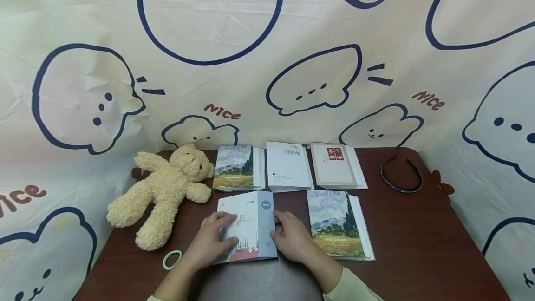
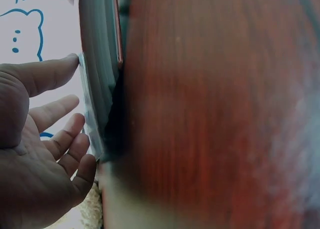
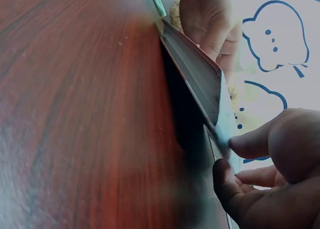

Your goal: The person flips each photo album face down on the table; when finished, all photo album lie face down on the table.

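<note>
A photo album [image 1: 246,226] with a white illustrated cover and a blue-grey strip along its right side is between both hands, near the front of the table. My left hand [image 1: 213,240] rests on the left part of the cover, its fingers spread and mostly straight. My right hand [image 1: 294,238] pinches the right edge between thumb and finger, seen close in the right wrist view. There, the album's page block [image 3: 192,71] shows edge-on between its covers, above a dark gap over the tabletop. The left wrist view shows the page edges [image 2: 100,54] beside the left thumb.
Right of the hands lies a landscape-cover photo album [image 1: 336,226]. Behind stand a similar album [image 1: 234,168], a white one [image 1: 288,166] and a beige one [image 1: 336,166]. A teddy bear [image 1: 167,194], a green ring [image 1: 172,260] and a dark headband [image 1: 401,187] lie around.
</note>
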Demonstrator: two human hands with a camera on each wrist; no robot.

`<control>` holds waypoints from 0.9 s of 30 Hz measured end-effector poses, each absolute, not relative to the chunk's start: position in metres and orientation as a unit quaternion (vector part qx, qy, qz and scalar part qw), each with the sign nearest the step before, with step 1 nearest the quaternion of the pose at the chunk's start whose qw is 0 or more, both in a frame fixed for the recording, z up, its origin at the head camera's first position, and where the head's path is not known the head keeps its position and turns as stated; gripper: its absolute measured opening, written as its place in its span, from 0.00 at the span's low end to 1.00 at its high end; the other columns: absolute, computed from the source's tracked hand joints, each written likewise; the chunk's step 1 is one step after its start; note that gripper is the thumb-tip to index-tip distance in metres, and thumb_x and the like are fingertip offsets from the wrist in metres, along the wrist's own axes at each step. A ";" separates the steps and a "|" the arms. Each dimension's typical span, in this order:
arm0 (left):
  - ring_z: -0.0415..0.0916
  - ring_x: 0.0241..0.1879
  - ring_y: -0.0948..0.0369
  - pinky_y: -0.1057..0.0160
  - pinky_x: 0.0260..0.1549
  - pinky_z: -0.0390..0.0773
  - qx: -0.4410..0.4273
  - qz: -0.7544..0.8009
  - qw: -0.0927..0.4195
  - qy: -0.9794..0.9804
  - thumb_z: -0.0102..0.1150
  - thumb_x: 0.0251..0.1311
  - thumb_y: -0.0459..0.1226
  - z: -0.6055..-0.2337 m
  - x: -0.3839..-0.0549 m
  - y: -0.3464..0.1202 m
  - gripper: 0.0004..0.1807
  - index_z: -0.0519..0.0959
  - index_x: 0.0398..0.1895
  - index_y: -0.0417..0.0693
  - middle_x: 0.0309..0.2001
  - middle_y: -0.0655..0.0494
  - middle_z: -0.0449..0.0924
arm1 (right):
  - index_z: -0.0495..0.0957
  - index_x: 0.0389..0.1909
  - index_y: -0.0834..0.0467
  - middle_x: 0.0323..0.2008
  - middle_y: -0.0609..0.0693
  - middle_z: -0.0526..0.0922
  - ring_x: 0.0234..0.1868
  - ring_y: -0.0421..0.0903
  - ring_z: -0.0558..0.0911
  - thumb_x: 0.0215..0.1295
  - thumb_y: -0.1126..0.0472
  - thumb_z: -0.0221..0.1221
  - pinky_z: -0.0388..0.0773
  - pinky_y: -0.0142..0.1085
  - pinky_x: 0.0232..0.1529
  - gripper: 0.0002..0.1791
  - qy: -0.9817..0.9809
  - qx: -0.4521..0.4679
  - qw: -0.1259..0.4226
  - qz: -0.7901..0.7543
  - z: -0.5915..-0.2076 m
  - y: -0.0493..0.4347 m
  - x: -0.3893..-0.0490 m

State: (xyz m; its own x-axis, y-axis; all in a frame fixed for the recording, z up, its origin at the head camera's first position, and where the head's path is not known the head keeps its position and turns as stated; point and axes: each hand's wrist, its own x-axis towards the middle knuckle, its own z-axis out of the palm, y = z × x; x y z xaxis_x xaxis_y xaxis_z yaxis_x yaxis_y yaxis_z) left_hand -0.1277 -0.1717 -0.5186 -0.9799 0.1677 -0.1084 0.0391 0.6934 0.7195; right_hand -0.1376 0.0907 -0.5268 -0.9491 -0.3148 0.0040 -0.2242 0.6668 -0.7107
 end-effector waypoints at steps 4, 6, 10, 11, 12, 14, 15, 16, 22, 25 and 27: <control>0.64 0.66 0.44 0.38 0.57 0.73 0.059 0.371 0.078 0.923 0.79 0.55 0.39 -0.516 -0.128 -0.171 0.31 0.82 0.64 0.54 0.61 0.51 0.74 | 0.72 0.69 0.70 0.54 0.57 0.80 0.45 0.45 0.79 0.68 0.61 0.65 0.79 0.44 0.49 0.31 0.918 -0.159 0.066 -0.358 -0.529 0.089 -0.136; 0.64 0.67 0.43 0.38 0.58 0.72 0.061 0.363 0.076 0.927 0.79 0.55 0.39 -0.516 -0.128 -0.170 0.31 0.82 0.64 0.54 0.61 0.51 0.74 | 0.72 0.69 0.70 0.55 0.57 0.79 0.43 0.44 0.78 0.67 0.60 0.65 0.79 0.43 0.49 0.32 0.920 -0.161 0.070 -0.351 -0.529 0.089 -0.136; 0.63 0.68 0.42 0.34 0.59 0.68 0.067 0.348 0.069 0.932 0.79 0.54 0.39 -0.515 -0.128 -0.168 0.31 0.83 0.63 0.53 0.60 0.53 0.75 | 0.70 0.70 0.71 0.55 0.57 0.78 0.39 0.40 0.77 0.66 0.60 0.66 0.78 0.41 0.46 0.34 0.920 -0.162 0.077 -0.350 -0.527 0.089 -0.136; 0.63 0.68 0.41 0.33 0.59 0.67 0.068 0.344 0.067 0.934 0.79 0.54 0.39 -0.515 -0.128 -0.167 0.31 0.83 0.63 0.53 0.59 0.54 0.75 | 0.70 0.70 0.71 0.55 0.57 0.77 0.38 0.39 0.76 0.66 0.60 0.66 0.78 0.41 0.45 0.34 0.919 -0.162 0.080 -0.351 -0.526 0.089 -0.136; 0.63 0.68 0.41 0.32 0.59 0.66 0.069 0.341 0.065 0.935 0.79 0.54 0.39 -0.515 -0.128 -0.166 0.31 0.83 0.63 0.53 0.59 0.54 0.75 | 0.70 0.70 0.71 0.55 0.57 0.77 0.37 0.38 0.76 0.66 0.60 0.66 0.78 0.40 0.44 0.35 0.919 -0.161 0.083 -0.351 -0.525 0.089 -0.136; 0.63 0.67 0.41 0.31 0.59 0.64 0.072 0.334 0.063 0.938 0.79 0.54 0.39 -0.514 -0.128 -0.164 0.30 0.83 0.63 0.53 0.58 0.55 0.75 | 0.69 0.71 0.71 0.56 0.57 0.77 0.36 0.37 0.76 0.66 0.60 0.66 0.78 0.38 0.42 0.36 0.917 -0.158 0.091 -0.355 -0.524 0.090 -0.136; 0.63 0.67 0.42 0.30 0.59 0.64 0.071 0.333 0.064 0.938 0.79 0.54 0.39 -0.513 -0.128 -0.164 0.30 0.83 0.63 0.53 0.58 0.54 0.75 | 0.69 0.71 0.71 0.56 0.57 0.77 0.36 0.37 0.76 0.65 0.60 0.67 0.78 0.37 0.41 0.36 0.915 -0.156 0.095 -0.359 -0.523 0.091 -0.136; 0.63 0.67 0.42 0.30 0.59 0.63 0.070 0.332 0.064 0.938 0.79 0.54 0.39 -0.513 -0.128 -0.163 0.31 0.83 0.63 0.52 0.58 0.54 0.75 | 0.69 0.71 0.70 0.56 0.57 0.77 0.35 0.36 0.76 0.65 0.60 0.67 0.78 0.37 0.40 0.36 0.914 -0.155 0.097 -0.361 -0.522 0.091 -0.136; 0.64 0.67 0.41 0.30 0.60 0.63 0.066 0.326 0.058 0.941 0.80 0.53 0.40 -0.511 -0.127 -0.160 0.32 0.82 0.64 0.53 0.61 0.52 0.76 | 0.69 0.71 0.69 0.57 0.56 0.77 0.38 0.36 0.78 0.65 0.59 0.68 0.78 0.33 0.38 0.37 0.905 -0.157 0.100 -0.382 -0.518 0.096 -0.133; 0.64 0.67 0.41 0.31 0.62 0.64 0.067 0.333 0.051 0.939 0.80 0.53 0.40 -0.511 -0.127 -0.158 0.32 0.82 0.64 0.53 0.62 0.50 0.76 | 0.70 0.71 0.68 0.58 0.56 0.78 0.38 0.36 0.79 0.65 0.60 0.68 0.79 0.31 0.38 0.36 0.899 -0.157 0.097 -0.398 -0.515 0.098 -0.133; 0.64 0.67 0.41 0.32 0.62 0.65 0.068 0.337 0.047 0.938 0.79 0.53 0.40 -0.510 -0.127 -0.157 0.32 0.82 0.64 0.53 0.63 0.48 0.75 | 0.70 0.71 0.68 0.58 0.57 0.78 0.39 0.36 0.79 0.65 0.61 0.68 0.80 0.31 0.38 0.35 0.895 -0.156 0.093 -0.407 -0.515 0.100 -0.133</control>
